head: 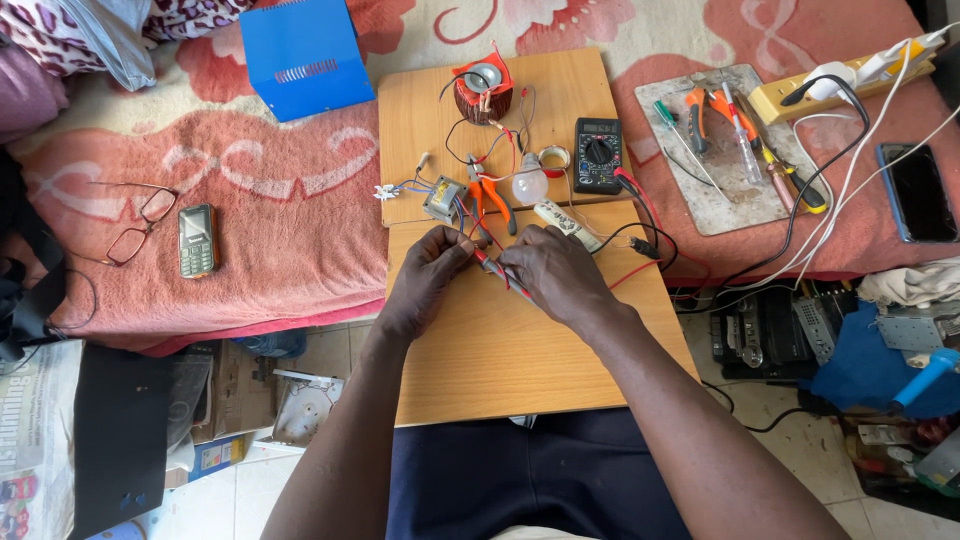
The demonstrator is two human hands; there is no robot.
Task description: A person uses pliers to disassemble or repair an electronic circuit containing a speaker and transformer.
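Both hands meet over the wooden board (520,350) on the person's lap. The left hand (430,272) has its fingers curled and pressed together, pinching the tip end of a red test probe (497,270). The right hand (555,275) sits at three o'clock from the left one, touching it, fingers bunched over the same probe, which slants down toward four o'clock between them. Whether the right hand grips a second probe underneath cannot be told.

At twelve o'clock from the hands, just beyond the fingertips, lies a small transformer (441,198) with coloured wires, and beside it orange-handled pliers (487,196). A white light bulb (529,185) rests just at one o'clock, with a black multimeter (598,154) further along at one o'clock, its red and black leads trailing back toward the hands. A roll of tape (553,157) sits between bulb and meter. Far up at twelve o'clock stands a round copper-wound coil (482,93) with a red top.

Off at two o'clock, a grey tray (722,205) carries screwdrivers and cutters, with a yellow power strip (800,95) beyond it and a dark smartphone (918,192) at three o'clock. Out at nine o'clock, on the pink blanket (280,220), lie a small keypad phone (197,240) and a pair of glasses (138,222). A blue metal cover (300,55) stands at eleven o'clock.
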